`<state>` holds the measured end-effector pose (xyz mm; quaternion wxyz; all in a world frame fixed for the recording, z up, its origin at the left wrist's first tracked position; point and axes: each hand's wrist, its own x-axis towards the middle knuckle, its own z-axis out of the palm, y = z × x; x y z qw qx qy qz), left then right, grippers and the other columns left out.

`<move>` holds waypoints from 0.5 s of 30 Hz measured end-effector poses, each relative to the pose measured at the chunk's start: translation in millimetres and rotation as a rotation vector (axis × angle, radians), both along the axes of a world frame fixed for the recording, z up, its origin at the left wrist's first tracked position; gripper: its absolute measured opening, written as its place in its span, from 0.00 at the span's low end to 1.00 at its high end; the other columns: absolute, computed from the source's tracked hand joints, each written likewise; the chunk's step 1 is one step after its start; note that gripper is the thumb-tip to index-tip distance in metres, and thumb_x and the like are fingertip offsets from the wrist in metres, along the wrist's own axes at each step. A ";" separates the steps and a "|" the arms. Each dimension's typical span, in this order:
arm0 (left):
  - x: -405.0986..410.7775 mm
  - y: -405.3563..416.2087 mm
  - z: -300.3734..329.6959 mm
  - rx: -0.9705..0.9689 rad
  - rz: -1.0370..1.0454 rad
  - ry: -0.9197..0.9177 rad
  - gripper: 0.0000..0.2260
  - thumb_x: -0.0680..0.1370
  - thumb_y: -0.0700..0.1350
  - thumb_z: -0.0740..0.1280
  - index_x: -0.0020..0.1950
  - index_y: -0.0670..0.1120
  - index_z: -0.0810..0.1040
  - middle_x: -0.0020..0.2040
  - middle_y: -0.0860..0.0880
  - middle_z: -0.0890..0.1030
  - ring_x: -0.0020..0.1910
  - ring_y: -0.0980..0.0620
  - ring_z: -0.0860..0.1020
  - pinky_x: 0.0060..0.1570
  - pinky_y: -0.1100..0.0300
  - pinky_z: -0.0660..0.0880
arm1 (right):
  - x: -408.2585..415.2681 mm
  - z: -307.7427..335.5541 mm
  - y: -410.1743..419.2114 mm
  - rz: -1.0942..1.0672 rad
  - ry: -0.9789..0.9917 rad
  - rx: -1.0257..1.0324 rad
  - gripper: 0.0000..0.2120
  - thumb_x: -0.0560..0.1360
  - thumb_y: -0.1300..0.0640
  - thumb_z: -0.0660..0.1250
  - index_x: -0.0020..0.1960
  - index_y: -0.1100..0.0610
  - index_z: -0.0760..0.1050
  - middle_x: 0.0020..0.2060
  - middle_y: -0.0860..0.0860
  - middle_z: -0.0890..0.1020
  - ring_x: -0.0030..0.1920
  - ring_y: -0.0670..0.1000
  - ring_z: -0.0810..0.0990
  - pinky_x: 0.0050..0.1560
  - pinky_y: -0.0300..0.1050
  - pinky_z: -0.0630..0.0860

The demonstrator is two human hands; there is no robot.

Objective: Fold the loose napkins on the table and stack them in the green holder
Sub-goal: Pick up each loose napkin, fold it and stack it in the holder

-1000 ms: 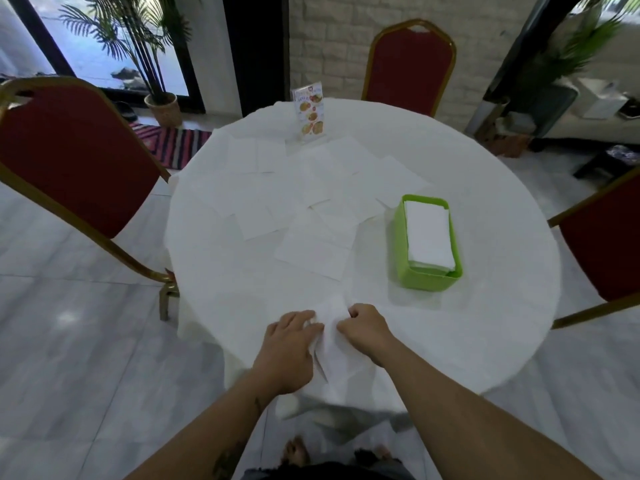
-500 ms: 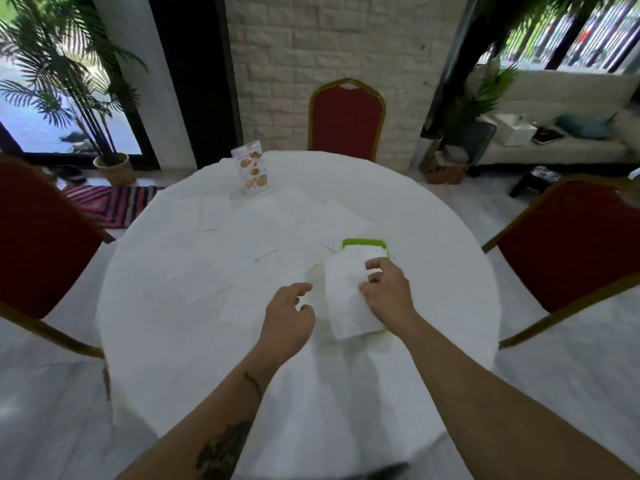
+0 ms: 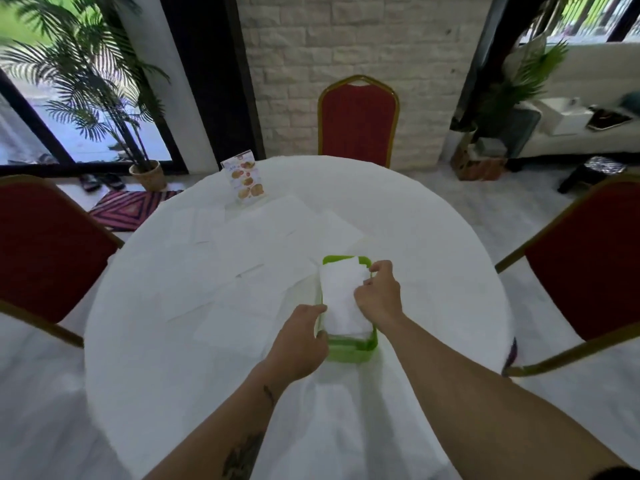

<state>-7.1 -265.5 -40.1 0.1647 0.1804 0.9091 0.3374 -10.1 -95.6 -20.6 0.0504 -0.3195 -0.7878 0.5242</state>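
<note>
The green holder (image 3: 351, 351) stands near the middle of the round white table (image 3: 433, 271). A folded white napkin (image 3: 341, 296) lies on top of the stack inside it. My right hand (image 3: 379, 294) pinches the napkin's right edge, fingers closed on it. My left hand (image 3: 299, 336) rests against the holder's left wall, fingers curled at the napkin's near-left edge. Several loose unfolded napkins (image 3: 249, 268) lie spread flat across the table to the left of and behind the holder.
A small menu card (image 3: 244, 180) stands upright at the table's far left edge. Red chairs with gold frames stand at the left (image 3: 45, 251), far side (image 3: 358, 121) and right (image 3: 585, 261). A potted palm (image 3: 145, 171) stands on the floor beyond.
The folded napkin, held above the holder half a second ago, now lies in it under my right hand. My left hand has moved right, up against the holder's left side.
</note>
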 end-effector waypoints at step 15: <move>-4.1 -7.2 -11.1 0.062 0.181 0.060 0.16 0.76 0.39 0.62 0.63 0.50 0.75 0.62 0.54 0.75 0.57 0.54 0.75 0.59 0.58 0.73 | 23.1 -13.2 -3.0 0.683 -0.262 0.767 0.22 0.71 0.53 0.60 0.64 0.51 0.71 0.62 0.49 0.72 0.66 0.54 0.68 0.69 0.58 0.56</move>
